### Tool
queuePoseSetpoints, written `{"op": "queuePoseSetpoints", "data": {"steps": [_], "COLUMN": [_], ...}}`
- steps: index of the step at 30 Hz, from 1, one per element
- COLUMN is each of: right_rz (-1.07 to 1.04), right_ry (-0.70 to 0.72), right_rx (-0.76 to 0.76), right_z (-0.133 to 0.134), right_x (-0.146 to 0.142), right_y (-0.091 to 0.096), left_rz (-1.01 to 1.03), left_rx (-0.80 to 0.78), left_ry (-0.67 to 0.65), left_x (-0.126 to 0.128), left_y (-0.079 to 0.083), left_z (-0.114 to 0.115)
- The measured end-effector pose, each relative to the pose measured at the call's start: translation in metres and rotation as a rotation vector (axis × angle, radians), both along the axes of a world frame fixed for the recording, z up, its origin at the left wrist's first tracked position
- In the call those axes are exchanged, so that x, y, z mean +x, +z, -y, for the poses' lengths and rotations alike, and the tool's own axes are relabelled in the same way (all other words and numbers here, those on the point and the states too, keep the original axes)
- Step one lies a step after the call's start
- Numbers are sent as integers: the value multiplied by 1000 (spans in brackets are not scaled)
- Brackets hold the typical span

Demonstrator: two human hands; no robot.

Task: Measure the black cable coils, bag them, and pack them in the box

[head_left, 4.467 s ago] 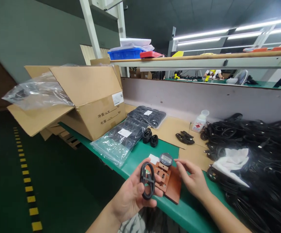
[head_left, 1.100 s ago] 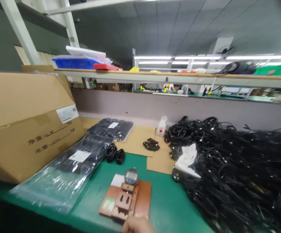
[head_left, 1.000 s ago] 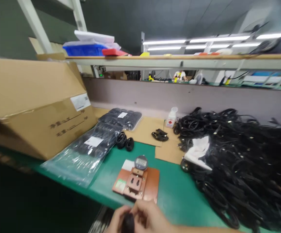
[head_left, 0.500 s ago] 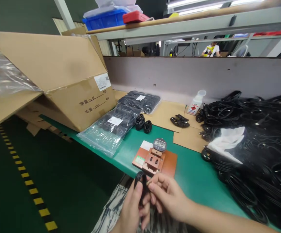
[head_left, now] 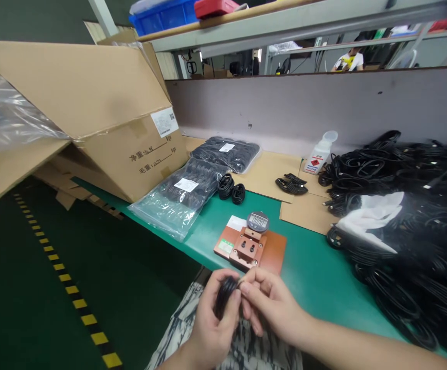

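A small coil of black cable (head_left: 225, 294) is gripped in my left hand (head_left: 214, 318), the thumb pressed on its near side and the fingers curled round the back. My right hand (head_left: 271, 303) is closed in a pinch at the right edge of the coil. A thin light-coloured bit shows at its fingertips, too small to name. Just beyond my hands a brown gauge fixture (head_left: 248, 247) with a round digital dial (head_left: 257, 221) lies on the green table mat (head_left: 316, 277).
Two small cable coils (head_left: 231, 188) lie by clear bags of cables (head_left: 186, 192). An open cardboard box (head_left: 130, 154) stands left. On the right are a large pile of black cables (head_left: 419, 277), a white cloth (head_left: 373, 218) and a white bottle (head_left: 319, 154). A shelf (head_left: 277, 25) runs overhead.
The coil has turned in my left hand, whose thumb and fingers now wrap further round it. My right hand stays pinched at its edge. The camera view has shifted slightly.
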State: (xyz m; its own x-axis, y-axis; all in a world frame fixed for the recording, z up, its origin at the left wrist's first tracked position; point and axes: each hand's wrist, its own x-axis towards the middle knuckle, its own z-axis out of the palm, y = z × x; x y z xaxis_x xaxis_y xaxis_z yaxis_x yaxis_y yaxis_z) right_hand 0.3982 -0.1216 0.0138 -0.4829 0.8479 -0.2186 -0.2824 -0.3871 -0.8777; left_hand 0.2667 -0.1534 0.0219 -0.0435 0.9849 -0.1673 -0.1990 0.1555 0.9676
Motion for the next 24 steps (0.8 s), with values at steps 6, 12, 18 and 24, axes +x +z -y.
{"op": "queuePoseSetpoints", "data": {"steps": [6, 12, 18, 24], "right_rz": [281, 479, 497, 503], "right_ry": [-45, -153, -177, -164], "right_rx": [350, 781, 742, 736], "right_z": [6, 2, -3, -2], "right_x": [11, 18, 16, 17], "right_y": [2, 7, 6, 6], "left_rz": [-7, -60, -106, -148], "left_rx": [26, 30, 51, 80], "left_ry": [82, 156, 212, 246], "left_x": [5, 18, 23, 24], "left_y": [-2, -14, -15, -19], "left_z": [-21, -28, -30, -32]}}
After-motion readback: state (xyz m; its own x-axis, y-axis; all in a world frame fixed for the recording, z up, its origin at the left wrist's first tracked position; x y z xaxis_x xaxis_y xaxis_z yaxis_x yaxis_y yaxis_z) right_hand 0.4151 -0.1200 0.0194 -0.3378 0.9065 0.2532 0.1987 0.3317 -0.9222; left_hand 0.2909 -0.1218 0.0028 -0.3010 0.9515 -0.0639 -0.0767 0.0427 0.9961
